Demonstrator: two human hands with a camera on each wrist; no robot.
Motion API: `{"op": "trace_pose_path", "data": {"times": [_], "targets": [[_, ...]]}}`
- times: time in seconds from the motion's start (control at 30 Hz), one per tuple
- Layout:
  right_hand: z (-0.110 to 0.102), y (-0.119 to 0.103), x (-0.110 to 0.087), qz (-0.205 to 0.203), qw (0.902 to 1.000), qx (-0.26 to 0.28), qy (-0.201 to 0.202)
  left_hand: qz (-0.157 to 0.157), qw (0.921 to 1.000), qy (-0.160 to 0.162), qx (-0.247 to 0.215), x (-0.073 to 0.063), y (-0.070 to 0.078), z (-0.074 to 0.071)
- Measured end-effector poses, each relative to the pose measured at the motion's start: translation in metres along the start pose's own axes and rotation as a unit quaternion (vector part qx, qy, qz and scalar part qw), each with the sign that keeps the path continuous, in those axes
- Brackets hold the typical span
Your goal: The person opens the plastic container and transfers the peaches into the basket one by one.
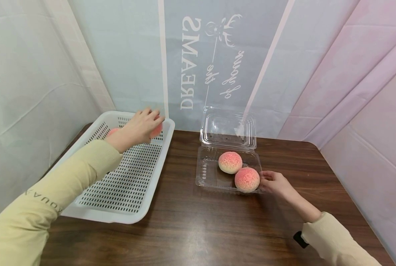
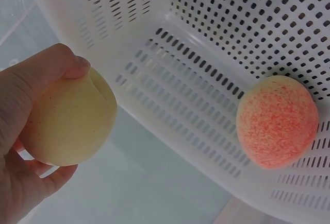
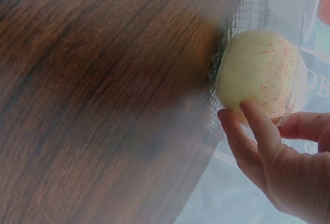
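Observation:
My left hand (image 1: 139,125) grips a peach (image 2: 72,121), pale yellow on the side facing the left wrist camera, above the far part of the white slotted basket (image 1: 162,168). Another peach (image 2: 278,121), pink and speckled, rests inside that basket; in the head view my arm partly hides it. My right hand (image 1: 277,184) pinches the right edge of a clear plastic clamshell box (image 1: 206,177), close to its front corner. Two peaches lie in the box, a rear one (image 1: 230,162) and a front-right one (image 1: 247,180) beside my right fingertips.
The box's hinged lid (image 1: 227,127) stands raised against a printed curtain (image 1: 191,66) behind the brown wooden table (image 1: 191,229). Pale cloth walls close in both sides. A gap of bare tabletop separates the basket from the box.

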State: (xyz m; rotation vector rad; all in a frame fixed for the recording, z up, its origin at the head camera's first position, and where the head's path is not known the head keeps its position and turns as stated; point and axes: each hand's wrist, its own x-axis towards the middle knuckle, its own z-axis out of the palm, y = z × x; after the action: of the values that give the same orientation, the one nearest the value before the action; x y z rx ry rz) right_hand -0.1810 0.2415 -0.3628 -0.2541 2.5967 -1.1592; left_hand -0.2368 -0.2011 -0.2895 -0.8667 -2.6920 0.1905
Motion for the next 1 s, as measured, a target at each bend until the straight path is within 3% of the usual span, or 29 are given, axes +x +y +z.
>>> {"op": "trace_pose_path", "data": {"times": [0.23,1.0], "targets": [[0.000,0.000,0.000,-0.003,1.0000,-0.002,0.002,-0.006,0.9991,-0.038,0.016,-0.001,-0.001,0.007],[-0.001,-0.001,-0.001,0.013,0.9999,0.008,0.000,-0.006,0.9960,-0.085,0.027,-0.002,-0.001,0.020]]}}
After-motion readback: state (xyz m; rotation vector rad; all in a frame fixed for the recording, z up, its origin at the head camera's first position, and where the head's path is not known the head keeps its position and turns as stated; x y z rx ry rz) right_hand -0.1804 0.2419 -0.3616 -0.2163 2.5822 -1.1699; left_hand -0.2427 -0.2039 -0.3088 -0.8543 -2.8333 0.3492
